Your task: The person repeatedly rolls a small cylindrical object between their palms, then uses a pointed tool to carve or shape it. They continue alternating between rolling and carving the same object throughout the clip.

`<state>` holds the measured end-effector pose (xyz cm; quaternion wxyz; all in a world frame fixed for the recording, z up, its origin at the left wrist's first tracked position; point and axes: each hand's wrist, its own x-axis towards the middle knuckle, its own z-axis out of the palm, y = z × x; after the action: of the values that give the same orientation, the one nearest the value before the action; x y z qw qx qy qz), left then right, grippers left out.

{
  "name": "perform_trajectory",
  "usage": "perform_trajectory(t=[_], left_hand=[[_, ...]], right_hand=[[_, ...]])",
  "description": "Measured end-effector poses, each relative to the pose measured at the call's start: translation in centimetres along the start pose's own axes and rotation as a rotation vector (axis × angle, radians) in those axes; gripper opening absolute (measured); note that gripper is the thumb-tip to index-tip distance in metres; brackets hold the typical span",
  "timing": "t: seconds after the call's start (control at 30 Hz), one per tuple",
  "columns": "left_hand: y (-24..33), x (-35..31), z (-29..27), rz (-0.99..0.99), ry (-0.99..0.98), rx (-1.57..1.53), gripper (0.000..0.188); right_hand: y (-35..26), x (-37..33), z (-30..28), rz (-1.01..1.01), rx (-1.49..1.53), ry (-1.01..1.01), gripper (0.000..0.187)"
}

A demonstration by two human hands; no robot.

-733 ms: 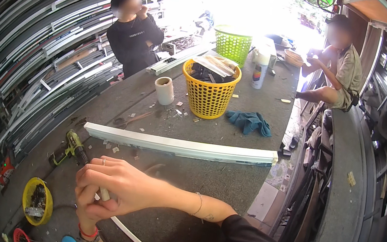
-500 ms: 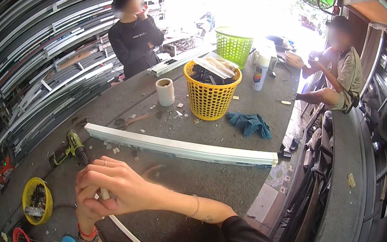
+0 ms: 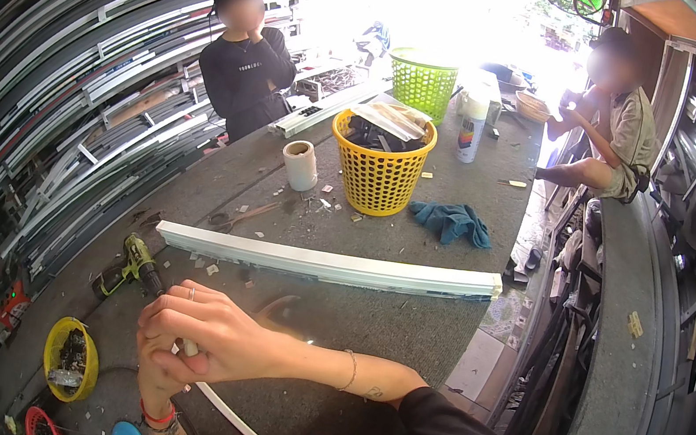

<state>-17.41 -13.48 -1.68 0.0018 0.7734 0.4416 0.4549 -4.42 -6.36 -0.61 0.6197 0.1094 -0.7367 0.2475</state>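
Observation:
My right hand (image 3: 212, 328), reaching across from the right, is closed over my left hand (image 3: 157, 373). The two meet at the near left of the table. A small pale piece (image 3: 188, 347) shows between the fingers of my right hand; its kind is hard to tell. From under the hands a thin white strip (image 3: 242, 431) curves down toward the lower edge. The fingers of my left hand are curled and mostly hidden. Just beyond lies a yellow-green cordless drill (image 3: 130, 267). A long white profile bar (image 3: 328, 264) lies across the table.
A yellow basket (image 3: 378, 177), a white roll (image 3: 300, 166), a spray can (image 3: 470, 132), a blue cloth (image 3: 452, 224) and a green basket (image 3: 421, 85) stand or lie farther back. At left is a yellow bowl (image 3: 71, 359). One person stands far left; another sits at right.
The whole view has shifted slightly. My hands keep the same hold. The standing person's head has turned more toward the table.

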Motion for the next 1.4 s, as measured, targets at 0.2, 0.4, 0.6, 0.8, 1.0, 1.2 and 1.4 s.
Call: perform_trajectory(t=[0.2, 0.4, 0.6, 0.8, 1.0, 1.2, 1.4], left_hand=[[-0.3, -0.2, 0.1, 0.004, 0.007, -0.012, 0.040], [-0.7, -0.7, 0.6, 0.035, 0.064, -0.004, 0.039], [-0.3, 0.7, 1.0, 0.074, 0.091, 0.087, 0.040], [0.2, 2.3, 0.4, -0.050, 0.171, 0.263, 0.044], [-0.5, 3.3, -0.1, 0.079, 0.248, 0.474, 0.058], [-0.7, 3.3, 0.6, 0.036, 0.256, 0.393, 0.079], [-1.1, 3.4, 1.0, 0.069, 0.288, 0.478, 0.079]], right_hand=[[0.3, -0.4, 0.2, -0.024, -0.013, 0.002, 0.020], [0.3, -0.6, 0.3, -0.034, -0.007, 0.011, 0.020], [0.4, -0.1, -0.9, 0.051, 0.003, -0.062, 0.027], [0.8, 1.2, -4.1, 0.244, 0.003, -0.158, 0.064], [0.3, 2.0, -5.7, 0.583, -0.044, -0.090, 0.042], [1.1, 1.6, -5.1, 0.712, 0.115, -0.271, 0.036], [1.9, 1.1, -4.7, 0.817, 0.330, -0.253, 0.024]])
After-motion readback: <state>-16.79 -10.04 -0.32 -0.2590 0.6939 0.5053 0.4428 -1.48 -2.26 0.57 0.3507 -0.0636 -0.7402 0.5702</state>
